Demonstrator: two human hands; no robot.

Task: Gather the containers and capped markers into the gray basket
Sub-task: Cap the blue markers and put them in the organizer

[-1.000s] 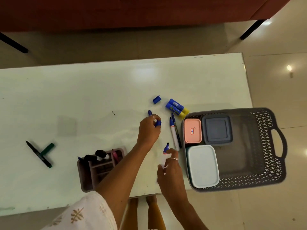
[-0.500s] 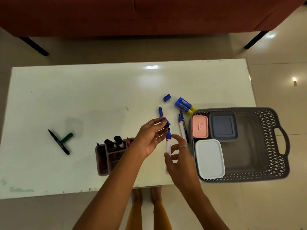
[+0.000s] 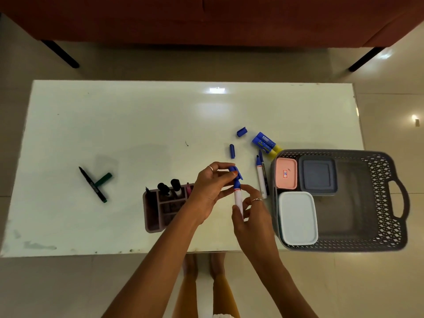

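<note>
A: What did we have in our grip?

B: Our right hand (image 3: 250,216) curled round the smooth white barrel of a marker (image 3: 238,198), nearly upright. Our left hand (image 3: 211,191) pinched a blue cap (image 3: 235,172) between thumb and fingertips, just above the marker's blue tip; we could not tell whether they touched.

A: And close by?

B: Two slim markers (image 3: 261,177) lay side by side on the glossy white table (image 3: 137,125), just left of the basket (image 3: 378,203). Beyond them lay two loose blue caps (image 3: 232,151), small rounded cylinders, and two blue glue sticks (image 3: 266,143) with yellow ends, touching each other.

A: The basket?

B: Gray plastic with lattice walls and a loop handle, at the table's right end. Inside it sat three rounded-corner containers: a pink box (image 3: 285,173), a gray box (image 3: 317,175) and a white box (image 3: 297,218).

A: Farther left?

B: A brownish organizer (image 3: 153,214) with compartments held upright pens. Well apart, a black pen (image 3: 91,183) lay touching a green cap (image 3: 104,179).
</note>
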